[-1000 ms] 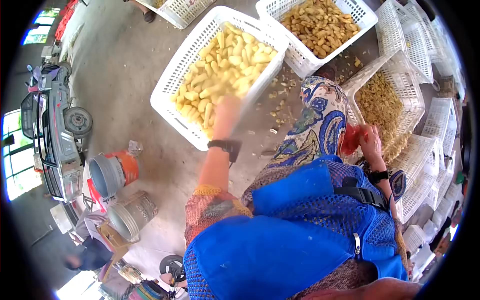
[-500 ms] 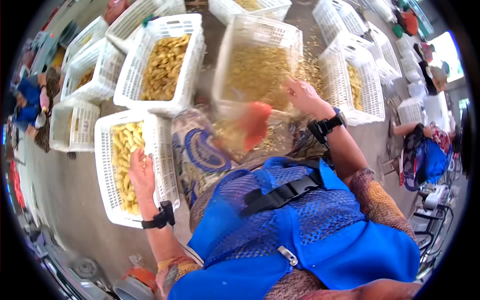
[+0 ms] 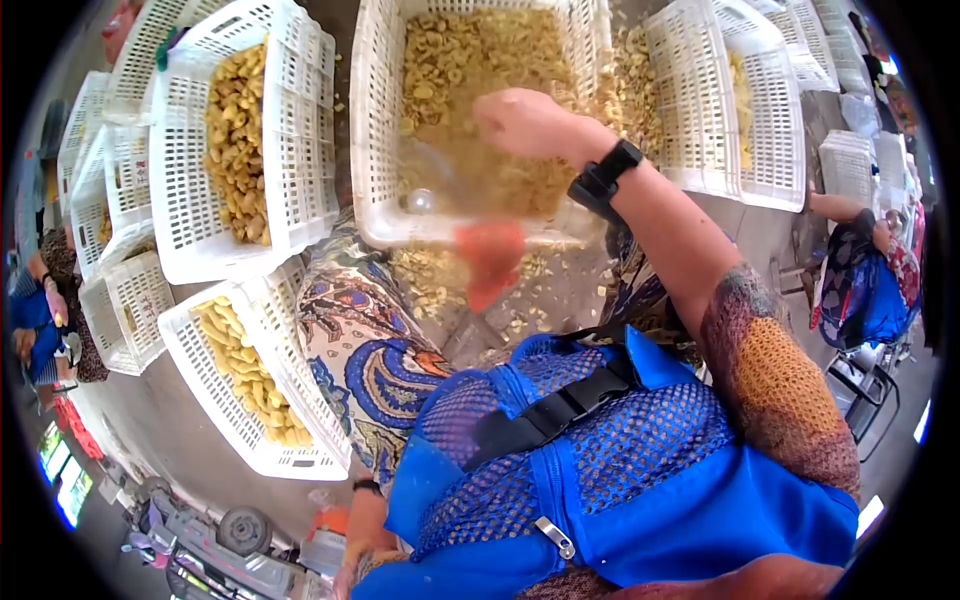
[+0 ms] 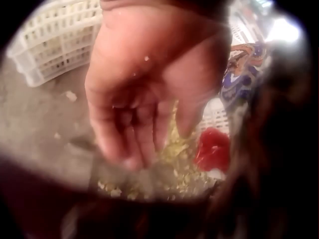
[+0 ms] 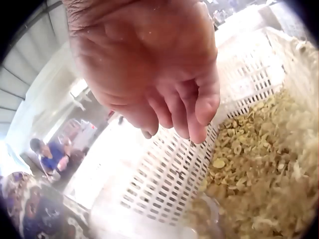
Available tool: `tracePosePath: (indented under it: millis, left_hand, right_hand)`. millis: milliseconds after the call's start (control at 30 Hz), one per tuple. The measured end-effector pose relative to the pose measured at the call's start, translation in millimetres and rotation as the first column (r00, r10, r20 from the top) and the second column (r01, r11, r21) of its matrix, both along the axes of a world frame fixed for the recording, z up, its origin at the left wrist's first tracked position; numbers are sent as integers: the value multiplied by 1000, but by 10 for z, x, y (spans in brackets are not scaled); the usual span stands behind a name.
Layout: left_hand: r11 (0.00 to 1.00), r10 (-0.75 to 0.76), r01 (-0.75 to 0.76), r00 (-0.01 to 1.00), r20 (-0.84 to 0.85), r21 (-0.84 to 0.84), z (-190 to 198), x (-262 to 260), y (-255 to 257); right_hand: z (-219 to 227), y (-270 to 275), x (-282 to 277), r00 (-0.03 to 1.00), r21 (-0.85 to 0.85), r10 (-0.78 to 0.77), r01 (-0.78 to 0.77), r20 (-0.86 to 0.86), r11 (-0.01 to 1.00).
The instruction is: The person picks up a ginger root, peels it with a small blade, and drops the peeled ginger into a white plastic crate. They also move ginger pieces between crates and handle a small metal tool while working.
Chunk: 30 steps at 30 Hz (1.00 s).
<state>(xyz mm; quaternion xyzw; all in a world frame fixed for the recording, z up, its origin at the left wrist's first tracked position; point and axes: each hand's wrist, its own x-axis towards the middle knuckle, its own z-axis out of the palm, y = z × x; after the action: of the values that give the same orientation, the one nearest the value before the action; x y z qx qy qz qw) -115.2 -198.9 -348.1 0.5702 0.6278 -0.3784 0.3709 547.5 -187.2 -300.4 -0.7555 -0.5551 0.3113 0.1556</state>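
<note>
Right hand: I see it released, fingers loosely bent, over slices between walls of the crate.
Left hand: released, fingers relaxed, floor room alongside.

I have the right hand across the top of my right wrist view, palm toward me, its fingers loosely bent downward. Behind the fingertips I see the slotted wall of a white plastic crate; I can't tell whether they touch it. Yellowish sliced pieces fill the crate's floor, blurring toward my lower right. At left I make out a person in blue farther off, with dark patterned fabric below.
</note>
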Motion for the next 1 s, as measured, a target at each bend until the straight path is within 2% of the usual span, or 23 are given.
tracePosePath:
  millis: [33, 133, 167, 267, 300, 367, 400, 500, 600, 633, 733, 833, 867, 933, 967, 1000]
  left_hand:
    - [1000, 4, -4, 1000, 4, 16, 5, 95, 122]
    - [996, 7, -11, 999, 42, 92, 96, 386, 540]
    - [992, -3, -5, 998, 66, 125, 123, 495, 681]
    - [980, -32, 5, 990, 136, 197, 173, 884, 926]
    - [976, -37, 2, 987, 157, 218, 188, 1028, 1012]
    - [976, -48, 6, 981, 187, 218, 144, 1246, 1083]
    - [979, -57, 17, 979, 197, 202, 74, 1302, 1081]
    - [987, -53, 21, 979, 199, 161, -94, 1316, 1084]
    - [993, -43, 23, 982, 183, 112, -262, 1197, 1066]
    - [995, -35, 19, 984, 176, 95, -296, 1157, 1049]
    - [998, -5, -6, 987, 158, 68, -354, 1041, 982]
    - [998, 15, -24, 988, 152, 55, -347, 940, 908]
    - [998, 15, -23, 989, 150, 52, -367, 911, 896]
    - [999, 16, -24, 988, 152, 47, -405, 871, 878]
    - [999, 15, -21, 989, 149, 44, -429, 834, 880]
    - [999, 17, -24, 989, 147, 43, -440, 816, 874]
  right_hand:
    - [-134, 59, 18, 999, 3, 39, -39, 11, 999]
    - [-677, 43, -88, 984, 17, 87, -85, -153, 996]
    - [-774, 77, -149, 973, -134, 87, -117, -215, 984]
    - [-1387, -64, -361, 943, 1, 62, -66, -328, 998]
    - [-1564, -36, -390, 929, -224, 16, -106, -369, 969]
    - [-1858, -102, -454, 925, -208, -31, -52, -378, 977]
    - [-1863, -111, -472, 924, -208, -61, -20, -378, 978]
    - [-1800, 40, -501, 950, -410, -108, -23, -292, 912]
    - [-1820, 222, -560, 993, -442, -91, 47, -79, 896]
    - [-1652, 314, -561, 995, -447, -67, 28, -71, 894]
    - [-1758, 421, -651, 1000, -518, 3, 2, 9, 856]
    - [-1791, 412, -632, 994, -456, -110, 86, -26, 886]
    - [-1841, 423, -620, 967, -434, -228, 159, -112, 887]
    - [-1894, 326, -530, 850, -434, -455, 315, -266, 844]
    - [-1951, 314, -519, 632, -441, -625, 449, -458, 777]
    - [-2035, 314, -477, 539, -460, -652, 461, -533, 759]
